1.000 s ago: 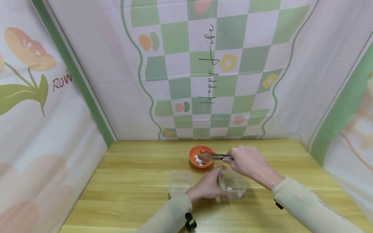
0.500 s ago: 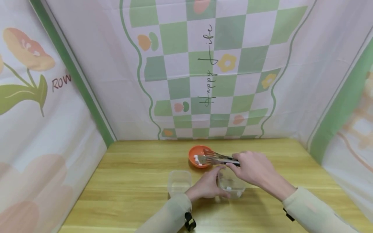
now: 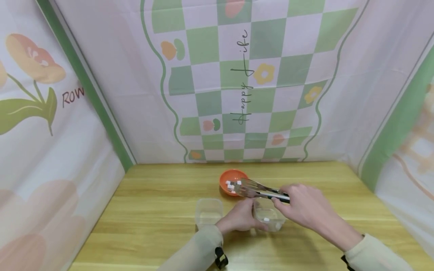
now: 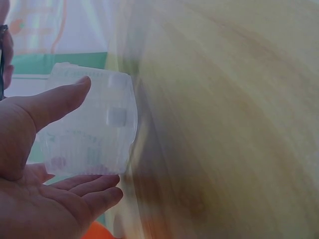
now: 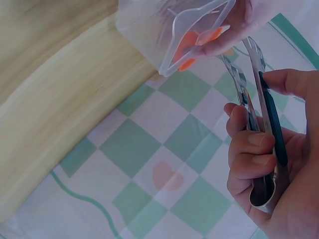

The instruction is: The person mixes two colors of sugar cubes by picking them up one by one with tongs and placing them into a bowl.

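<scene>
My right hand (image 3: 308, 207) grips a pair of metal tongs (image 5: 269, 114) with dark handle grips. In the head view the fork-like tong ends reach over the right side of a small orange bowl (image 3: 224, 175). Several small white cubes (image 3: 230, 186) lie in that bowl; whether the tongs pinch one I cannot tell. My left hand (image 3: 239, 217) holds a clear plastic container (image 3: 276, 216) from its left side, thumb at the near side and fingers at the far side. A white cube (image 4: 116, 116) shows through its wall in the left wrist view.
A second clear container (image 3: 209, 207) stands left of my left hand on the wooden table (image 3: 152, 210). Printed cloth (image 3: 237, 94) hangs behind the table and along both sides. The orange bowl sits near the table's back edge.
My right hand has moved right and towards me with the tongs, whose ends have shifted from the middle of the bowl to its right rim. My left hand and the containers stay put.
</scene>
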Demonstrator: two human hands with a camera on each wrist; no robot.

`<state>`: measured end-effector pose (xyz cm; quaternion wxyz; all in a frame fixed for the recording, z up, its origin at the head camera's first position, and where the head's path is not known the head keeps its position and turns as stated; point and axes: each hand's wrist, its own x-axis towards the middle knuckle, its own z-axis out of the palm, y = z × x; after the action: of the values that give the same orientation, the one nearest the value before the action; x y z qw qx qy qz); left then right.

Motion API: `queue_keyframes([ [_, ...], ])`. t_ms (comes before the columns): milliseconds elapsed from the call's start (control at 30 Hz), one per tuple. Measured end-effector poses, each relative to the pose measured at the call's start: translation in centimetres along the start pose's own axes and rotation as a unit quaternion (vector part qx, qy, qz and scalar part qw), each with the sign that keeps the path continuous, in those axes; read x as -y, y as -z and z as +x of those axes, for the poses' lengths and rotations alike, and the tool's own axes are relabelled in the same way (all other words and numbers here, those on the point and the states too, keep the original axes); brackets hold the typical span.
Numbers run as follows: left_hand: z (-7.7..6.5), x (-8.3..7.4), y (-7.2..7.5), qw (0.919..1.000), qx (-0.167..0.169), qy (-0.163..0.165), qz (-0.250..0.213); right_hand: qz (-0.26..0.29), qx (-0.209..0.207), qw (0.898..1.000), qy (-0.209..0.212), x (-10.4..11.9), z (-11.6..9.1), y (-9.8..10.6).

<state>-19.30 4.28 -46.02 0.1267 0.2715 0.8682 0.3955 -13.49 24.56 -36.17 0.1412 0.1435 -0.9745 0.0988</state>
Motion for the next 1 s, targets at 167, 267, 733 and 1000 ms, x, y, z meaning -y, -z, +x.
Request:
queue_keyframes([
  [167, 0.0, 0.2, -0.1, 1.0000, 0.001, -0.001, -0.009, 0.000, -0.008, 1.000, -0.005, 0.0, -0.5, 0.3],
  [267, 0.0, 0.1, -0.2, 1.0000, 0.001, 0.003, -0.004, -0.002, -0.013, 1.000, -0.006, 0.0, -0.8, 0.5],
  [733, -0.2, -0.4, 0.0, 0.9996, -0.001, 0.014, -0.025, -0.007, -0.039, 0.999, -0.004, -0.9, -2.5, 2.2],
  [1000, -0.3, -0.4, 0.1, 0.9994, 0.002, 0.026, -0.024, -0.029, -0.042, 0.999, -0.011, -1.6, -3.4, 3.3],
])
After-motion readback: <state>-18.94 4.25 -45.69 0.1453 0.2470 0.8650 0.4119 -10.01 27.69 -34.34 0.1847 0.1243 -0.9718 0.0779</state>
